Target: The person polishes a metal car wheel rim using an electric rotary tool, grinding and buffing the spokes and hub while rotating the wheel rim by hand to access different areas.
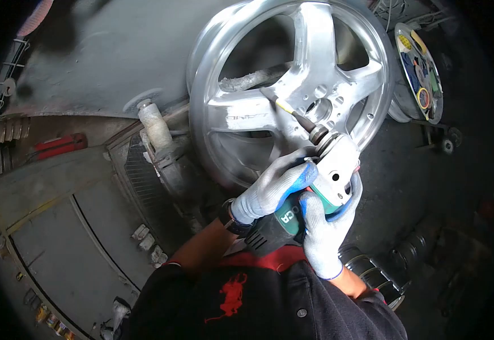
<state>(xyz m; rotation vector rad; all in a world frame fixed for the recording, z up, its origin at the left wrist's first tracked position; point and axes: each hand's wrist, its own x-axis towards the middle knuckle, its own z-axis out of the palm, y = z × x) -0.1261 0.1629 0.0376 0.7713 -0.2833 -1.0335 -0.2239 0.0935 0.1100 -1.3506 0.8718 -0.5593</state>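
A white and green power tool (pixel 335 170) is held between my two gloved hands, in front of a large silver alloy wheel (pixel 315 42). My left hand (pixel 275 184), with a dark watch on the wrist, has its fingers wrapped round the tool's left side near the neck. Around the right side and underneath closes my right hand (pixel 329 224). From the tool's head a narrow pointed attachment (pixel 292 112) reaches up and left, its tip over the spoke with faint lettering. Whether the tip touches the metal, I cannot tell.
A metal stand with a pale roller (pixel 155 126) is left of the wheel. Behind at the right, a round tray (pixel 420 76) holds colourful discs. A red object (pixel 60 146) lies at the left. Dark round metal parts (pixel 369 269) sit at the lower right.
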